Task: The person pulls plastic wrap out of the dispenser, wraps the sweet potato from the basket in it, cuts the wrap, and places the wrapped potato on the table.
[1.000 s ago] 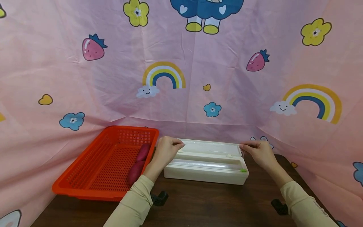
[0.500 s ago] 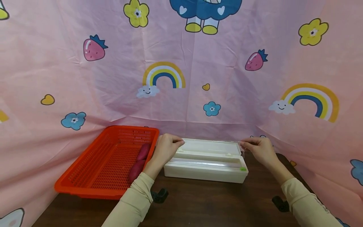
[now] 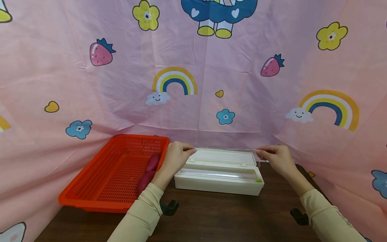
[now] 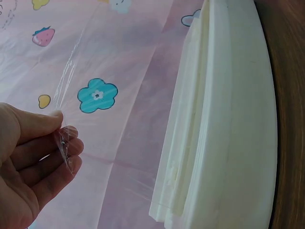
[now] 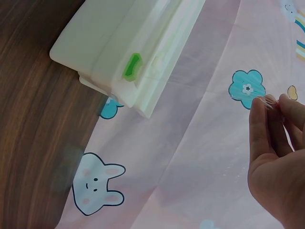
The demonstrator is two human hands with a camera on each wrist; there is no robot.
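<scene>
A white cling film dispenser box (image 3: pixel 217 185) stands on the table with its lid (image 3: pixel 223 157) tipped back and a roll of film (image 3: pixel 220 174) inside. Between thumb and fingers, my left hand (image 3: pixel 175 158) pinches one corner of a clear sheet of cling film (image 4: pixel 64 145). My right hand (image 3: pixel 276 159) pinches the opposite corner. The sheet is stretched above and behind the lid, nearly invisible in the head view. A green slider (image 5: pixel 133 67) sits at the box's right end.
To the left stands a red-orange perforated basket (image 3: pixel 87 204) with two purple sweet potatoes (image 3: pixel 146 181) along its right wall. The dark wooden table (image 3: pixel 223 215) reaches back to a patterned pink cloth (image 3: pixel 205 117). A black wrist mount (image 3: pixel 170 208) hangs under the left sleeve.
Both hands have risen slightly, drawing the film up from the box. The right hand has lifted a little more than the left. The box and basket stay in place.
</scene>
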